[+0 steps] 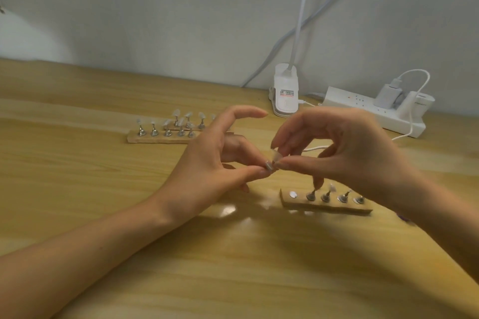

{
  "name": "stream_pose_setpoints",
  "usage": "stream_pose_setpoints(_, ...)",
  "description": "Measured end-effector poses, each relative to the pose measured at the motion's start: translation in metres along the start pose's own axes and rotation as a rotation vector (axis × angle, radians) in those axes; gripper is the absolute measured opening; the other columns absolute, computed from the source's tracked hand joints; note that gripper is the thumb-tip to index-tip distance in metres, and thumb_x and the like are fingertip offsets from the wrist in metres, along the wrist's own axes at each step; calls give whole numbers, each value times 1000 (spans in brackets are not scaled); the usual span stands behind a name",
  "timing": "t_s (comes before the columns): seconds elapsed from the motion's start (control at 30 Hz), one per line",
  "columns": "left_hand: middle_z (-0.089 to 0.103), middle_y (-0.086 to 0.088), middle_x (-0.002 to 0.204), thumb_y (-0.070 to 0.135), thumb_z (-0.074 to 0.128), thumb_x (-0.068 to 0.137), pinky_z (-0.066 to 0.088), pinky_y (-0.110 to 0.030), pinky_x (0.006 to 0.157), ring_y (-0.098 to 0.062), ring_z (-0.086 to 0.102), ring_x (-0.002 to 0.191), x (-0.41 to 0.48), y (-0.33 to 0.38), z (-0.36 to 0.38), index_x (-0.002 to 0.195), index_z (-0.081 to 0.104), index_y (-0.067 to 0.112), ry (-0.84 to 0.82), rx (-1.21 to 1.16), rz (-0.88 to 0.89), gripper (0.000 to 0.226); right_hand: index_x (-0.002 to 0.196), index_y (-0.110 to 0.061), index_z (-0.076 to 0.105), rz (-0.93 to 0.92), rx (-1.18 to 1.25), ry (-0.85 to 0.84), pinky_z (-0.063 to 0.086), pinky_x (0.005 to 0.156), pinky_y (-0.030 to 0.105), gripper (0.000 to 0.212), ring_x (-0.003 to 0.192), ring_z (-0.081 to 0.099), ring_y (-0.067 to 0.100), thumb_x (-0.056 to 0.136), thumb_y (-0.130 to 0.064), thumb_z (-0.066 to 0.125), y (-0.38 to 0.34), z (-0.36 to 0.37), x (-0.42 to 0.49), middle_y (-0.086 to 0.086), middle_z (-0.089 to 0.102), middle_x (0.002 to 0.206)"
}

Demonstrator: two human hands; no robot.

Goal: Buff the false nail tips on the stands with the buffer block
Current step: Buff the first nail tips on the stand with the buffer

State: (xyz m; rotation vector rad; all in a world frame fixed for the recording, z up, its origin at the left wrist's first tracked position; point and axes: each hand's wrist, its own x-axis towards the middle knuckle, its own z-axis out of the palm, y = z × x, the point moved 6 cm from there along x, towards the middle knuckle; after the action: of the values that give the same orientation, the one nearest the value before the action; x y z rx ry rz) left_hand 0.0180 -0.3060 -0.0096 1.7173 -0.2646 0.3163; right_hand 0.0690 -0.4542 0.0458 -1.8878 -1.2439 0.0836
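Risk is judged from left to right. The small metal stand (269,165) is held only at its end by the left hand (207,163), so it could be twisted out of the pinch and dropped on the wooden table (233,267) if the tip is pulled or pressed too hard. The clear false nail tip (276,156) seated on it is thin and could be popped off or bent by the right hand (344,153). A lower finger of that hand hangs just above the near wooden strip (326,207), where 4 stands and 1 bare magnet disc (293,194) are seen; a stand there could be knocked over. No buffer block is visible, so buffing appears not yet begun.

On the left hand, the stand is pinched between the thumb (248,172) and a finger behind it, while the index finger is arched upward, touching nothing. On the right hand, the nail tip is pinched between thumb and forefinger, the other fingers being loosely curled. Both are held above the table, between the far strips (158,139) and the near strip.
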Motion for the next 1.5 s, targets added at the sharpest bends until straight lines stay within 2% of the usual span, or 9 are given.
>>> stream_pose_setpoints(0.23,75,0,78,2,81,79,55,-26,54,-11,72,77,-4,4,5,129,51,33,5,44,-7,66,90,-19,74,32,-44,32,55,42,23,17,72,71,12,75,-23,80,-4,2,-9,-7,71,77)
stream_pose_setpoints(0.43,76,1,81,7,80,81,57,-25,56,-11,74,84,-6,6,8,129,51,33,8,48,-25,62,101,-28,72,99,-85,-6,53,43,19,24,73,68,10,81,-14,76,-2,1,-13,-8,68,77)
stream_pose_setpoints(0.57,75,-1,81,2,79,81,56,-27,56,-17,74,85,-6,4,9,128,52,31,-4,-17,-43,62,99,-23,73,104,64,-35,52,44,21,18,70,69,18,82,-19,74,-3,2,-17,1,70,76)
stream_pose_setpoints(0.7,74,-1,79,-4,77,81,54,-27,57,-17,73,80,-6,3,11,129,52,28,-24,-99,-45,62,97,-16,76,96,167,12,54,43,23,28,62,70,18,73,-31,74,-5,2,-19,6,74,74)
stream_pose_setpoints(0.83,73,-2,78,-3,77,80,55,-26,59,-16,71,75,-6,8,14,131,51,24,-45,-160,-11,64,96,-27,79,47,126,75,55,46,23,25,69,64,14,72,-35,75,-8,7,-22,-2,65,83)
stream_pose_setpoints(0.97,73,0,76,8,76,77,56,-26,59,-19,73,78,-7,15,15,133,48,22,-40,-224,25,64,95,-33,82,105,142,103,50,44,36,29,71,52,12,68,-41,75,-4,14,-24,-3,57,90)
stream_pose_setpoints(1.1,73,0,76,2,75,77,56,-26,59,-19,73,78,-7,19,14,133,48,21,-23,-242,52,65,94,-28,83,129,209,139,46,50,20,30,69,51,12,68,-40,75,-3,15,-25,-3,60,90)
stream_pose_setpoints(1.23,74,-2,78,-5,76,76,55,-25,58,-14,72,72,-8,20,14,134,47,21,6,-248,57,69,91,-29,81,120,233,177,47,47,28,27,69,54,16,68,-41,74,-4,16,-27,-4,63,90)
stream_pose_setpoints(1.5,75,-5,74,6,78,67,53,-22,56,-10,68,58,-10,18,15,129,51,20,56,-318,1,69,96,-30,78,2,107,203,42,42,45,19,71,57,23,80,-35,70,-7,15,-29,-6,63,93)
